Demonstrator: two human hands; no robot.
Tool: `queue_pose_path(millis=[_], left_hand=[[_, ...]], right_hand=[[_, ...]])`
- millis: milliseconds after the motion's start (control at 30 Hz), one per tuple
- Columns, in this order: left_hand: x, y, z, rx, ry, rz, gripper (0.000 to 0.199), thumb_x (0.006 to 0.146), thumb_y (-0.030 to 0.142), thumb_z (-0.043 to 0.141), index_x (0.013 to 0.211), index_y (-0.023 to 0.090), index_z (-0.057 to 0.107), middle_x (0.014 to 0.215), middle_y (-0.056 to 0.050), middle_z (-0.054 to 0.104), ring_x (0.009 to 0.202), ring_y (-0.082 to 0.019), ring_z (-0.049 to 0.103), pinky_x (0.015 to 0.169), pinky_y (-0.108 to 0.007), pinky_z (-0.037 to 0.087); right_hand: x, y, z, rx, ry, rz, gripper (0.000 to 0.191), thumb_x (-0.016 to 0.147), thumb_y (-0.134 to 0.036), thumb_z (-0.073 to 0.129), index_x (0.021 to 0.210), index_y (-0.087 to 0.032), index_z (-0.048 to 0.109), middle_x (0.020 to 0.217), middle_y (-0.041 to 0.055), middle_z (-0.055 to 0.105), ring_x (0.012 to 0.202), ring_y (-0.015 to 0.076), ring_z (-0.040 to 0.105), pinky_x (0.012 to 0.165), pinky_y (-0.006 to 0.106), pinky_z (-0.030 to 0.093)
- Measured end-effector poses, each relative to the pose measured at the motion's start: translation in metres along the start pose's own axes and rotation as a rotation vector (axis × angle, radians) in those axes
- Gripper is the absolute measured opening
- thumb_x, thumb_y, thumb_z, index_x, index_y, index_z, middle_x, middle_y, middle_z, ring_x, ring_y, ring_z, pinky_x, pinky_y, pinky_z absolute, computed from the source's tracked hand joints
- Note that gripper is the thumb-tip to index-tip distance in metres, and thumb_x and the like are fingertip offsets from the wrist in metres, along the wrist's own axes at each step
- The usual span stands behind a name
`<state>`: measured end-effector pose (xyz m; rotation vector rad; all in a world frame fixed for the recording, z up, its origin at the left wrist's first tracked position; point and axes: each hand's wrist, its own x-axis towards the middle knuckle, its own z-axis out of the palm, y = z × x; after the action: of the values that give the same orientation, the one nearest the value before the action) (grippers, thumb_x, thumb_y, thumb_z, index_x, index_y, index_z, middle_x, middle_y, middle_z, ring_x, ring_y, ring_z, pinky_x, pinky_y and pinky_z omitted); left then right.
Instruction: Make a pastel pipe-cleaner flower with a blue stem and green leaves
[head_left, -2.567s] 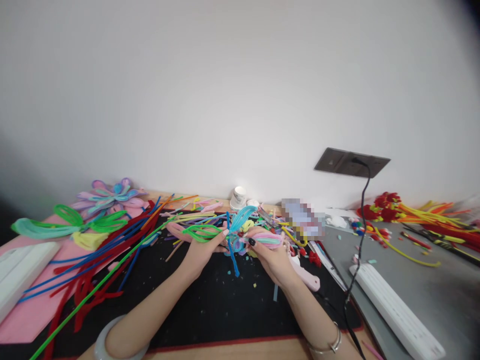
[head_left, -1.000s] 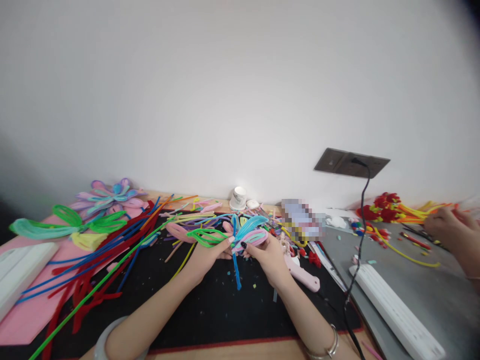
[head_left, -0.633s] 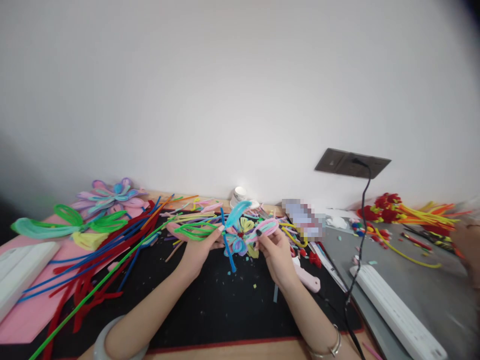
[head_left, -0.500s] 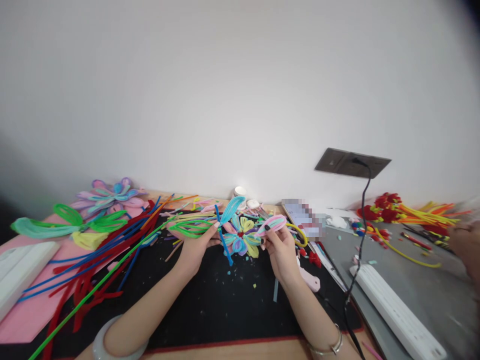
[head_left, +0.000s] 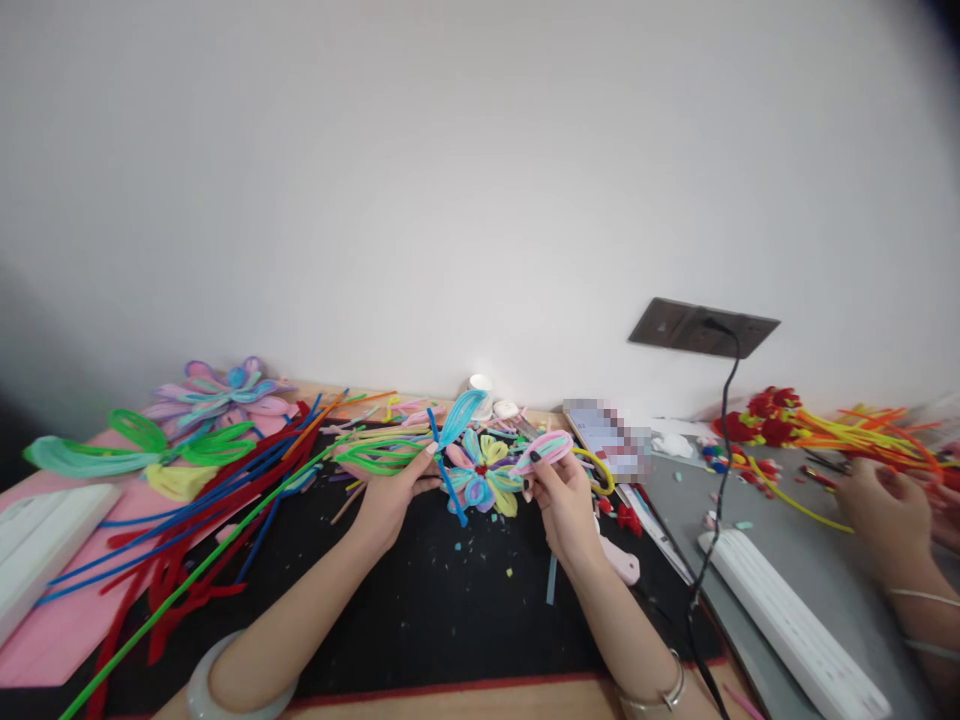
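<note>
My left hand (head_left: 395, 500) pinches a blue pipe cleaner (head_left: 451, 480), its thumb and fingers closed at the stem. A light blue looped petal (head_left: 462, 418) rises beside that stem. My right hand (head_left: 562, 500) is closed on a pink pipe-cleaner petal (head_left: 546, 450), whose loop points left toward the flower. Between my hands sits a multicoloured pipe-cleaner flower (head_left: 481, 470) with a red centre. A green looped leaf (head_left: 382, 457) lies just behind my left fingers. Whether the held petals touch the flower is unclear.
Blue and red pipe cleaners (head_left: 202, 530) and a long green stem (head_left: 195, 575) cross the left side. A second flower (head_left: 225, 395) lies behind them. On the right are a power strip (head_left: 795, 625), a black cable (head_left: 724, 480), and a co-worker's hand (head_left: 889, 515).
My hands keep almost the same place and grip. The blue stem and light blue petal have shifted very slightly. The co-worker's hand has moved left, further into view.
</note>
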<state>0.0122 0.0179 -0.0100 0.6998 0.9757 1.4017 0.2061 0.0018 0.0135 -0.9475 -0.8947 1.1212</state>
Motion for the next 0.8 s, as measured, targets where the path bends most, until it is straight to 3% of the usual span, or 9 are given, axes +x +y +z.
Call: queue_pose_path(millis=[233,333,400,467,500,633,800], left_hand=[[0.002,0.004,0.002,-0.040,0.084,0.030,0.031,0.056,0.035,0.078,0.072,0.012,0.066,0.063,-0.001,0.065,0.061,-0.013,0.061,0.058,-0.026,0.052],[0.002,0.004,0.001,-0.066,0.103,0.053,0.029,0.058,0.034,0.078,0.071,0.013,0.065,0.061,0.000,0.063,0.059,-0.013,0.060,0.057,-0.025,0.051],[0.000,0.004,0.001,-0.068,0.020,0.026,0.027,0.061,0.034,0.077,0.074,0.013,0.065,0.063,0.000,0.064,0.060,-0.013,0.060,0.058,-0.025,0.051],[-0.003,0.004,0.001,-0.068,-0.128,-0.027,0.026,0.066,0.034,0.074,0.080,0.013,0.065,0.066,-0.002,0.065,0.062,-0.014,0.061,0.059,-0.027,0.051],[-0.005,0.004,0.002,-0.070,-0.211,-0.060,0.026,0.068,0.034,0.072,0.084,0.014,0.065,0.068,-0.002,0.065,0.062,-0.014,0.061,0.060,-0.027,0.051],[-0.011,0.004,0.000,-0.084,-0.472,-0.209,0.023,0.073,0.034,0.068,0.086,0.014,0.065,0.071,-0.004,0.064,0.064,-0.015,0.061,0.058,-0.026,0.049],[-0.014,0.005,-0.002,-0.074,-0.573,-0.292,0.024,0.072,0.035,0.070,0.081,0.014,0.066,0.071,-0.004,0.063,0.060,-0.012,0.057,0.055,-0.022,0.045]], right_hand=[[0.021,-0.015,-0.015,-0.253,0.024,-0.166,0.018,0.075,-0.030,0.061,0.088,-0.019,0.055,0.069,-0.0019,0.057,0.050,0.0085,0.044,0.044,0.020,0.033],[0.042,-0.028,-0.015,-0.454,-0.040,-0.183,0.014,0.073,-0.026,0.060,0.083,-0.018,0.055,0.068,-0.0011,0.059,0.052,0.0094,0.047,0.046,0.019,0.034],[0.059,-0.031,-0.006,-0.544,-0.079,-0.132,0.016,0.068,-0.021,0.062,0.081,-0.018,0.053,0.060,-0.0040,0.057,0.046,0.0083,0.045,0.043,0.018,0.031],[0.075,-0.028,0.010,-0.550,-0.160,0.032,0.020,0.065,-0.015,0.062,0.081,-0.019,0.051,0.051,-0.0073,0.054,0.039,0.0070,0.041,0.038,0.018,0.029],[0.083,-0.024,0.019,-0.527,-0.227,0.145,0.020,0.064,-0.012,0.061,0.079,-0.019,0.050,0.048,-0.0076,0.054,0.038,0.0071,0.042,0.037,0.017,0.030],[0.102,-0.001,0.062,-0.475,-0.371,0.312,0.013,0.064,-0.008,0.061,0.067,-0.016,0.052,0.045,-0.0033,0.057,0.041,0.0105,0.052,0.040,0.019,0.040],[0.096,0.017,0.109,-0.333,-0.517,0.395,0.011,0.077,-0.005,0.048,0.072,-0.014,0.053,0.053,-0.0027,0.060,0.053,0.0082,0.059,0.057,0.020,0.050]])
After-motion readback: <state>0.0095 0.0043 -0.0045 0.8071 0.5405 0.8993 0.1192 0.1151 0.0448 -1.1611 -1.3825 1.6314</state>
